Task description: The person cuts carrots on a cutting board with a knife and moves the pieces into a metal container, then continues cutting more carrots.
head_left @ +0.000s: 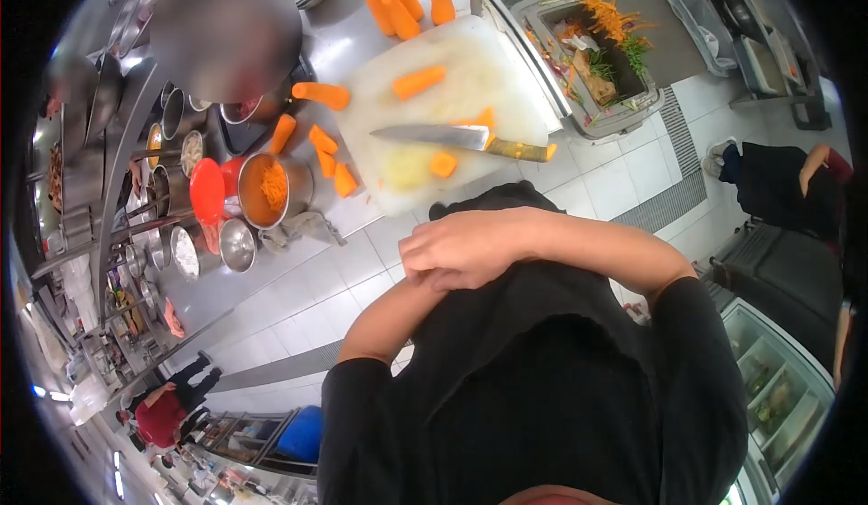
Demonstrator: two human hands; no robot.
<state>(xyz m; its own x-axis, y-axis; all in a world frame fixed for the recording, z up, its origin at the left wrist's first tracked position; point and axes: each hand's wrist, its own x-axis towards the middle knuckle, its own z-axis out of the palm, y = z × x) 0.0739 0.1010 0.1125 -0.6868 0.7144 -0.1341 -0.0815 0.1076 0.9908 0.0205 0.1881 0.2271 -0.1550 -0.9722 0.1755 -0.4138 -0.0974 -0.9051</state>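
My right hand lies across my left forearm, its fingers bent around it. Behind my right arm, my left hand is hidden. Beyond them, a white cutting board holds a large knife lying flat, its tip to the left and its handle near the right edge. A peeled carrot lies above the blade, a cut carrot piece below it. Other orange pieces sit left of the board, and several peeled carrots lie past its far edge.
Left on the steel counter are a pot of shredded carrot, a red lid, a metal bowl and a cloth. A scrap bin stands right of the board. A person is at far right, another at lower left.
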